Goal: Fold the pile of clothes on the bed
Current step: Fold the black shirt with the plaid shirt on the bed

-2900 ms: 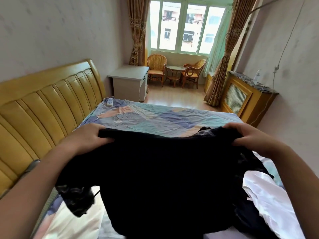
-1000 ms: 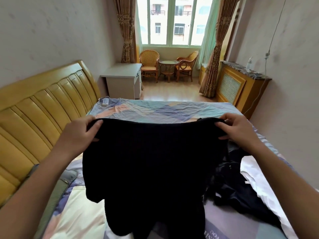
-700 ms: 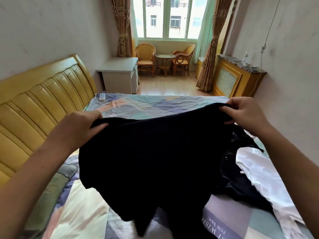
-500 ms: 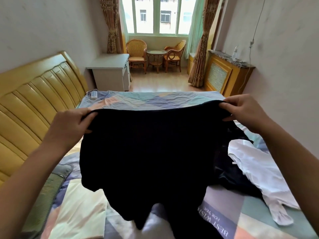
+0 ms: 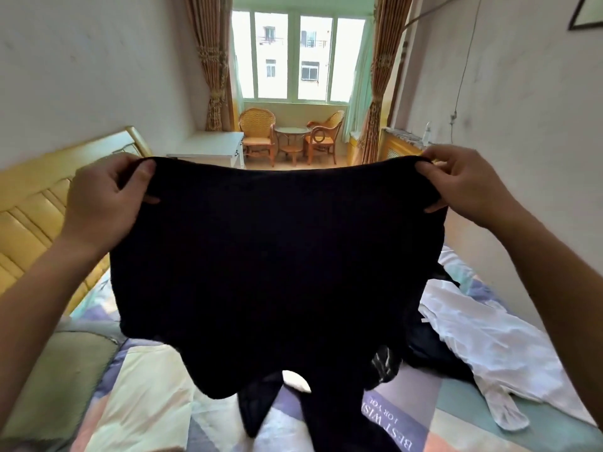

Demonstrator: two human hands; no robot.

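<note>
A black garment [image 5: 277, 262] hangs spread out in the air in front of me, above the bed [image 5: 153, 406]. My left hand [image 5: 104, 197] pinches its upper left corner and my right hand [image 5: 470, 187] pinches its upper right corner. Its lower parts dangle down toward the patchwork bedcover. On the bed to the right lie a white garment [image 5: 483, 340] and more dark clothes [image 5: 424, 347], partly hidden behind the held garment.
A yellow padded headboard [image 5: 29, 216] runs along the left. A green pillow [image 5: 65, 370] lies at lower left. Beyond the bed stand a white cabinet [image 5: 208, 150], two wicker chairs with a small table [image 5: 292, 138], and a radiator cover [image 5: 398, 145] by the right wall.
Both hands have lifted the black garment higher and stretched it wider. It now covers most of the bed from view, and my view has tilted upward.
</note>
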